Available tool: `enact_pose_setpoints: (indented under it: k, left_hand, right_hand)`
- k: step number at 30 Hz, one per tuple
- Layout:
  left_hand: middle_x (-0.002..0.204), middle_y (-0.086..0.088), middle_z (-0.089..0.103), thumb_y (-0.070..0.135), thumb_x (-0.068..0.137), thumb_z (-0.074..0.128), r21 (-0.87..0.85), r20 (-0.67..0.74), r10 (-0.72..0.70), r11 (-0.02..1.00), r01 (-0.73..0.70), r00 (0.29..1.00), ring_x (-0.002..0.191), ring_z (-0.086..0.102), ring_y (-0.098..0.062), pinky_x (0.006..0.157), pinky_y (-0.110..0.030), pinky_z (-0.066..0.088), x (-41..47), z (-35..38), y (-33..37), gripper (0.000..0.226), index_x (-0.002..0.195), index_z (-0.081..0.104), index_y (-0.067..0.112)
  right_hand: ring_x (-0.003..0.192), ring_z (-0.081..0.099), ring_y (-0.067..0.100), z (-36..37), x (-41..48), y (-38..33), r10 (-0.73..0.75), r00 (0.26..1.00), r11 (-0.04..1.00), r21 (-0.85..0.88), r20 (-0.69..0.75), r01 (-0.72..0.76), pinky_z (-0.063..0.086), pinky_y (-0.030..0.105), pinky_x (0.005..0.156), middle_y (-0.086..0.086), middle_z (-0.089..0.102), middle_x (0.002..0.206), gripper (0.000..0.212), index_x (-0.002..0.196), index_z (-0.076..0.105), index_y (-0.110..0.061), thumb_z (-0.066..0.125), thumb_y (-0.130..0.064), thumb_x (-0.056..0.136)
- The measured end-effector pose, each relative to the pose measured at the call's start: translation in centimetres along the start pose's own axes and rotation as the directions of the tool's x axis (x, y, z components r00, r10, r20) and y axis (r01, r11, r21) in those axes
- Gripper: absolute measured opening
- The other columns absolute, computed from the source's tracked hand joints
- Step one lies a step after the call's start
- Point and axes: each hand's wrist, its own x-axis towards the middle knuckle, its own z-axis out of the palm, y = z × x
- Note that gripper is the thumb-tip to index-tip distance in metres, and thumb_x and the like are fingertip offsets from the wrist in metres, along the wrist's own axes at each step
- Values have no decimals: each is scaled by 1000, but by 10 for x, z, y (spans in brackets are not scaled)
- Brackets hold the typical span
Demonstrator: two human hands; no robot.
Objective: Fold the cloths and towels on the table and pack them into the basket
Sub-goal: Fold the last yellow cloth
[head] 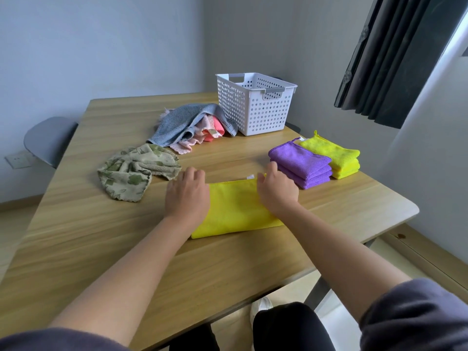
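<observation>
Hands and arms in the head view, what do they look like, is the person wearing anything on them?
Both the left hand and the right hand are bare: no gloves, rings or watch show. The forearms are bare too. A left sleeve and right sleeve of dark grey-purple fabric cover the upper arms.

I am working on a desk [101,249] of pale wood-grain with a soft sheen. The yellow cloth [235,209] is looking smooth and matt, the grey towel [174,122] rough terry, the basket [253,110] perforated white plastic.
</observation>
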Motion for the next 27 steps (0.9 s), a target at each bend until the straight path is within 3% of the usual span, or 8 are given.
enact_pose_setpoints:
  k: [3, 7, 10, 14, 18, 23, 25, 27]
  left_hand:
    - [153, -8, 25, 35, 101, 31, -211, 185, 145, 972, -105, 972, 141, 21, -24, 114, -42, 20, -8, -4, 14, 48, 143, 30, 13]
    - [159, -3, -7, 50, 99, 20, -190, 415, 275, 958, -212, 867, 146, -9, -18, 117, -46, -3, -7, 12, 18, 61, 152, 6, 22]
    - [158, -4, -13, 57, 96, 16, -139, 483, 254, 967, -213, 838, 146, -12, -18, 117, -47, -7, -7, 22, 15, 66, 152, 0, 26]
    - [157, -4, -17, 62, 93, 16, -126, 510, 263, 965, -231, 819, 145, -15, -19, 117, -48, -8, -7, 21, 16, 71, 151, -5, 26]
    - [157, -4, -18, 70, 88, 15, -117, 523, 266, 963, -241, 810, 145, -15, -19, 117, -49, -7, -6, 22, 14, 79, 151, -6, 27]
    - [157, -5, -18, 73, 84, 12, -112, 519, 290, 956, -273, 804, 145, -15, -19, 117, -49, -6, -7, 21, 12, 83, 150, -8, 28]
    - [157, -5, -16, 71, 87, 14, -116, 497, 295, 955, -274, 817, 145, -14, -19, 117, -48, -6, -9, 21, 12, 80, 151, -6, 27]
    - [158, -5, -12, 63, 93, 16, -161, 451, 307, 952, -261, 838, 146, -11, -18, 117, -45, -6, -13, 19, 11, 72, 151, -2, 24]
  right_hand:
    - [103, 54, 34, -8, 8, 4, 157, 975, 933, 300, 158, -199, 38, 36, 81, 11, 57, 106, 35, 117, 44, -11, 36, -37, 96]
    - [70, 54, 24, -21, 14, 25, 221, 846, 723, 500, 486, -477, 46, 30, 69, 5, 52, 78, 27, 94, 53, -13, 46, -38, 94]
    - [59, 62, 18, -37, 8, 44, 93, 659, 606, 483, 747, -633, 51, 25, 57, 6, 61, 80, 22, 88, 53, -17, 49, -38, 95]
    - [58, 56, 11, -50, -1, 58, -124, 513, 703, 440, 849, -558, 40, 18, 48, 4, 61, 82, 15, 104, 53, -17, 52, -29, 95]
    - [54, 43, 11, -50, -8, 60, -133, 606, 867, 388, 784, -313, 35, 21, 49, 4, 49, 66, 34, 117, 50, -18, 65, -10, 87]
    - [55, 48, 16, -52, -12, 62, -35, 724, 971, 196, 689, -140, 39, 24, 52, 4, 55, 61, 47, 121, 46, -18, 72, -23, 82]
    - [63, 57, 18, -55, -13, 60, -31, 774, 983, 161, 632, -93, 41, 25, 55, 6, 66, 70, 41, 119, 47, -12, 68, -26, 86]
    - [87, 62, 23, -56, -16, 54, -64, 911, 998, 25, 407, 59, 46, 31, 69, 9, 69, 94, 37, 120, 49, -10, 57, -31, 91]
